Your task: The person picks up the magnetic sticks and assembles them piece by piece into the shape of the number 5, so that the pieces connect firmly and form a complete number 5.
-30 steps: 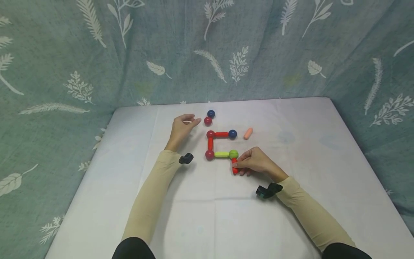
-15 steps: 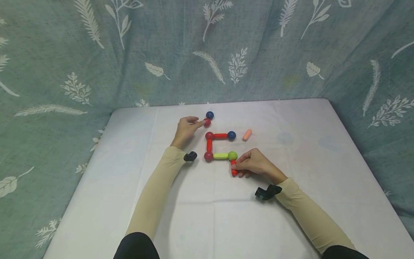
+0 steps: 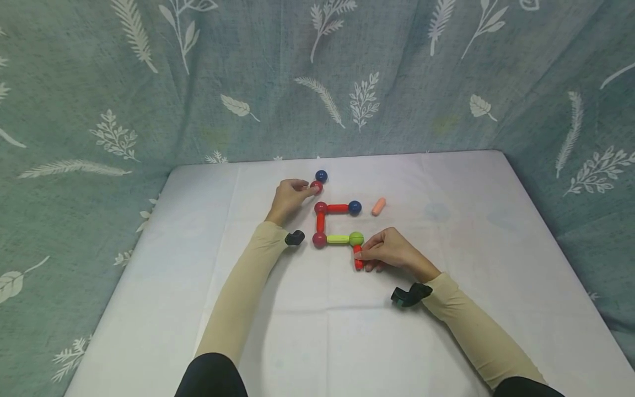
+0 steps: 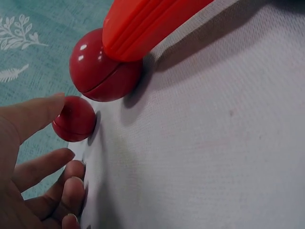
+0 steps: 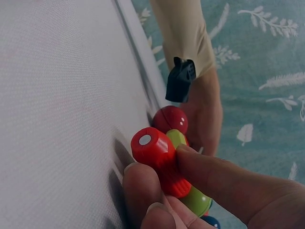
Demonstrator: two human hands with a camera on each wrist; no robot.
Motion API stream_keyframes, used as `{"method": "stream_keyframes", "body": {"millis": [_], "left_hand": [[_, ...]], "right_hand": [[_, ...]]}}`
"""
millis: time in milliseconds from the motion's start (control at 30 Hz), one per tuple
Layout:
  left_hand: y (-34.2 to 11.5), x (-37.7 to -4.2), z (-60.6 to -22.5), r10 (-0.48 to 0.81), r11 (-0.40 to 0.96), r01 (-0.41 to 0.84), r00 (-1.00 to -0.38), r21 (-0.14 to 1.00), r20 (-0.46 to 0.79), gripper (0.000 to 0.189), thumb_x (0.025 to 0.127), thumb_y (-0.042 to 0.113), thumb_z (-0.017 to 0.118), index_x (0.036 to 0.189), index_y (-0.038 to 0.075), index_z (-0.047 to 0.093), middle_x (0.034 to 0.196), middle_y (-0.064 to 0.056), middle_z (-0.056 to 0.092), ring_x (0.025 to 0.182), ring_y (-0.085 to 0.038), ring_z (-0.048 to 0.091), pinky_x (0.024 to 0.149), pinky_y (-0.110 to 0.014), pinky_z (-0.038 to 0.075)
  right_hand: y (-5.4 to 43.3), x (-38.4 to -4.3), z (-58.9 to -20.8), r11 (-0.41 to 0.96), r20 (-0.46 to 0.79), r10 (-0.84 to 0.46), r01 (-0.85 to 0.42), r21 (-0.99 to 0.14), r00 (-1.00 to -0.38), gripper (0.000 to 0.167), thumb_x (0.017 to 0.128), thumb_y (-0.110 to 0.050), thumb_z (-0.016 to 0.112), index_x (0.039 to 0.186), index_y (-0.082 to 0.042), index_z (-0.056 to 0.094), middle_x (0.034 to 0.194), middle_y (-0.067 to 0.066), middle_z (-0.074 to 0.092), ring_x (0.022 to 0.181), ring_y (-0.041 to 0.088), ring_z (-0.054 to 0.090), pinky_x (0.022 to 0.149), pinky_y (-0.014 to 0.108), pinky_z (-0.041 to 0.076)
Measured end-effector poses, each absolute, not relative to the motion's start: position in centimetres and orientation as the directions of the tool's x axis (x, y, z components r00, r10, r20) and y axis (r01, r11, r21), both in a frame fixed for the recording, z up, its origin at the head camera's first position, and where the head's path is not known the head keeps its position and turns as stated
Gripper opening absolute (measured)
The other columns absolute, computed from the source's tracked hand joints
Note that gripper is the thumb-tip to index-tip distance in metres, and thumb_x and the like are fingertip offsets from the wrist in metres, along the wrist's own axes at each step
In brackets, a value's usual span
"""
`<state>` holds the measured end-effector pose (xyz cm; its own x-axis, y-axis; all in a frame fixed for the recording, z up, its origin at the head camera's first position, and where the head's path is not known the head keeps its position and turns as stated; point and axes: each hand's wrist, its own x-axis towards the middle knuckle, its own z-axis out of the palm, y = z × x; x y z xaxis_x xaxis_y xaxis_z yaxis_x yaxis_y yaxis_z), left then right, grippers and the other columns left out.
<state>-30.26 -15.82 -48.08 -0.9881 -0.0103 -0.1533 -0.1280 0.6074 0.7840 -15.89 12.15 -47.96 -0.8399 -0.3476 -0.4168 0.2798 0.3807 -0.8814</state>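
Observation:
My right hand [image 3: 392,248] pinches a short red magnetic rod [image 3: 358,263] between thumb and fingers. One end of that rod meets a green ball [image 3: 356,238], and its free end shows a silvery disc in the right wrist view. My left hand [image 3: 288,201] is at a loose red ball [image 3: 317,184], its thumb tip right at the ball and its other fingers spread a little apart from it. Behind sits a blue ball [image 3: 321,176]. From the green ball, a yellow-green rod [image 3: 338,239] leads to a corner red ball [image 3: 319,240].
Beyond the corner ball, a red rod [image 3: 320,223] rises to another red ball [image 3: 321,208]. A second red rod [image 3: 338,208] joins that to a blue ball [image 3: 354,208]. A loose orange rod [image 3: 378,207] lies to the right on the white cloth [image 3: 297,342].
My left hand has moved right, bringing its thumb to the loose red ball. My right hand keeps its pinch on the red rod in about the same place.

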Motion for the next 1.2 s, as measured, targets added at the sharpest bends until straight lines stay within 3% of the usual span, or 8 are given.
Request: {"method": "stream_keyframes", "body": {"millis": [300,567,1200], "left_hand": [[-15.4,-30.1,-48.0,0.002,0.648,-0.084,-0.994,0.757,-0.111,0.052,0.091,0.042,0.078,0.130,0.008,0.071,0.118,-0.016,0.072,0.106,-0.027,0.063,0.091,-0.039,0.050],[-15.5,-29.9,-48.1,0.020,0.633,-0.052,-0.996,0.773,-0.084,0.047,0.092,0.040,0.077,0.124,0.006,0.072,0.118,-0.017,0.073,0.112,-0.032,0.066,0.100,-0.048,0.051],[-16.6,-28.8,-47.5,0.002,0.569,-0.133,-0.987,0.811,-0.163,0.050,0.092,0.043,0.076,0.127,0.007,0.072,0.131,-0.013,0.070,0.124,-0.029,0.063,0.107,-0.045,0.050]], "right_hand": [[12.0,-15.9,-48.1,0.373,-0.409,-0.336,0.279,-0.885,-0.848,0.030,0.083,-0.023,0.087,0.099,0.001,0.076,0.071,0.006,0.077,0.060,0.013,0.072,0.053,0.025,0.056],[11.9,-15.8,-48.0,0.379,-0.406,-0.334,0.274,-0.884,-0.851,0.030,0.084,-0.023,0.086,0.099,0.001,0.076,0.071,0.006,0.077,0.060,0.013,0.072,0.053,0.025,0.056],[12.1,-15.9,-48.2,0.382,-0.415,-0.336,0.280,-0.881,-0.845,0.030,0.084,-0.025,0.086,0.099,0.000,0.077,0.074,0.008,0.079,0.062,0.014,0.074,0.055,0.025,0.056]]}}
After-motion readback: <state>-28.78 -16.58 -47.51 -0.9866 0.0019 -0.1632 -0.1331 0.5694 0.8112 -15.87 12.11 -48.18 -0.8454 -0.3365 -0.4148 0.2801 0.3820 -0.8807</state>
